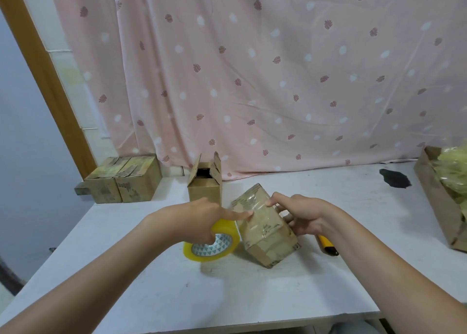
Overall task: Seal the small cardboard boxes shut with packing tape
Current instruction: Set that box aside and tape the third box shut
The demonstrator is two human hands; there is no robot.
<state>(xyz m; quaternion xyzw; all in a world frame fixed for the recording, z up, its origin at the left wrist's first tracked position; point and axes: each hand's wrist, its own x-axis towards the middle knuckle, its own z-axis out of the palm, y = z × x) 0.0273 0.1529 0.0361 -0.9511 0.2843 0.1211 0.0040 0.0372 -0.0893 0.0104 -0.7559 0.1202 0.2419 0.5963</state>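
Note:
A small cardboard box (265, 228), wrapped in clear tape, sits tilted on one edge on the white table (278, 290). My right hand (300, 215) holds it from the right side, thumb on its upper face. My left hand (202, 216) grips a yellow roll of packing tape (212, 245) just left of the box, and its forefinger stretches out to press on the box's taped face. A second small box (205, 184) stands upright behind, its top flaps open.
A yellow utility knife (328, 245) lies on the table partly under my right wrist. Two taped boxes (123, 180) sit at the far left corner. A long cardboard tray (439, 199) with crumpled tape stands at the right edge. A dark stain (394, 178) marks the table.

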